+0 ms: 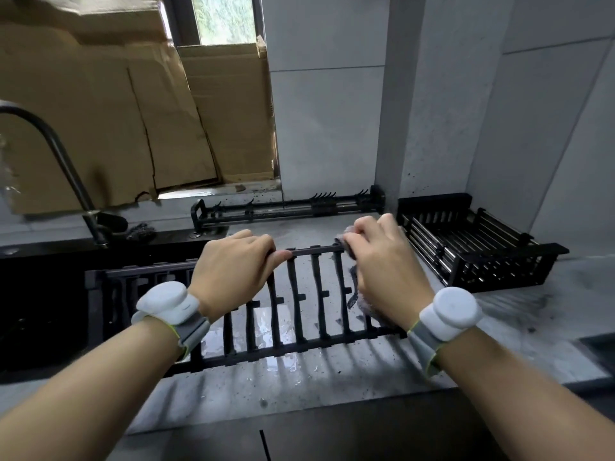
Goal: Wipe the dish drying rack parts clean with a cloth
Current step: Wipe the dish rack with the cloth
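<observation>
Here, rack panel (299, 294) rail under fingers (263, 247), cloth (352, 291) alongside

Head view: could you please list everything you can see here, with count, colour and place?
slatted rack panel: one, black, propped on the counter at centre
cloth: one, grey, on the panel's right end
basket: one, black, counter right
hook rail: one, black, against the back wall
faucet: one, dark, left
cardboard: several sheets, brown, over the window
counter: one, grey, wet
wristbands: two, white
left hand: grips the panel's top bar
right hand: holds the cloth
</observation>
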The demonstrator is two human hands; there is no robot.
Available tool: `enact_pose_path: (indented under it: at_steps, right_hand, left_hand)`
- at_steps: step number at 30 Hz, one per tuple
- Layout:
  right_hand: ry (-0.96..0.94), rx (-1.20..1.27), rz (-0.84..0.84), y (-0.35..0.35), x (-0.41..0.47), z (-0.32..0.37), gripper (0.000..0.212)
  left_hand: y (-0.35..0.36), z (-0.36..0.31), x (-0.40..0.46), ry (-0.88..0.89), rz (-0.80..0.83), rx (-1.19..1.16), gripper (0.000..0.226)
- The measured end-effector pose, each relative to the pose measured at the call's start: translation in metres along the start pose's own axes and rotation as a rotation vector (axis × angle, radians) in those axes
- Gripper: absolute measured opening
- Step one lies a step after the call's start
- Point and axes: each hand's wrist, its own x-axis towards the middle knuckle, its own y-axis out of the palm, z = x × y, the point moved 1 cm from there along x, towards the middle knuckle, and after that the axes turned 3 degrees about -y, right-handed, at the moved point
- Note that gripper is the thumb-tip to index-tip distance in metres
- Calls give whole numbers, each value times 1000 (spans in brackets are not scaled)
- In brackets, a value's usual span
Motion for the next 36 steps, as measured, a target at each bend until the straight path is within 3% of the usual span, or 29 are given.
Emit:
enact_pose_path:
  at_steps: [3, 6, 8, 13, 18, 26, 29, 31, 36]
  right_hand:
    - [50, 26, 6, -5, -4, -15, 33]
    - [326, 340, -241, -19, -3, -24, 31]
    - [411, 483, -341, -29, 1, -29, 29]
    - [297, 442, -79, -24, -1, -29, 27]
    - [212, 506, -30, -27, -16, -32, 22]
    - [345, 738, 329, -28, -42, -35, 33]
    - [439, 871, 97, -40, -36, -45, 30]
    - [426, 800, -38, -42, -32, -43, 30]
    - [368, 754, -53, -27, -33, -24, 25]
  left_hand:
    - [-1, 5, -2, 9, -5, 10, 49]
    - [4, 3, -2, -43, 19, -18, 54]
    - [8, 4, -3, -102, 39, -28, 58]
    - [11, 5, -1, -174, 68, -101, 61]
    - [8, 16, 2, -201, 105, -153, 61]
    - [4, 34, 8, -186, 186, -22, 63]
    - [4, 38, 5, -256, 211, -42, 58]
    - [4, 40, 6, -303, 224, -61, 54]
    - [2, 41, 12, -386, 262, -162, 55]
